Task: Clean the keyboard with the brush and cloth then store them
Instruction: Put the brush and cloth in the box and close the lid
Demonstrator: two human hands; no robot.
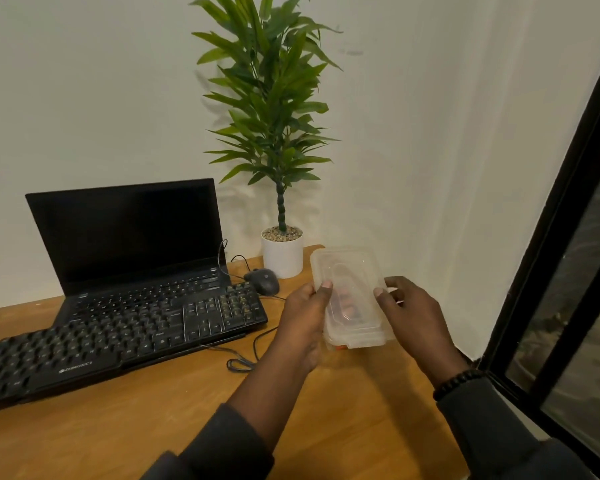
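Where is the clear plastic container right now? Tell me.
In the head view, the clear plastic container is held above the desk's right side between the left hand and the right hand, in front of the white plant pot.

keyboard (118, 341): black, wired, lying slantwise on laptop, left of centre.
box (352, 299): clear plastic, lidded, held above desk, right of keyboard; orange-brown contents indistinct.

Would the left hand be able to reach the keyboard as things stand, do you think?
Probably not straight away: the left hand grips the clear container together with the right hand. The keyboard lies close to its left with bare desk between, so the path looks free once it lets go.
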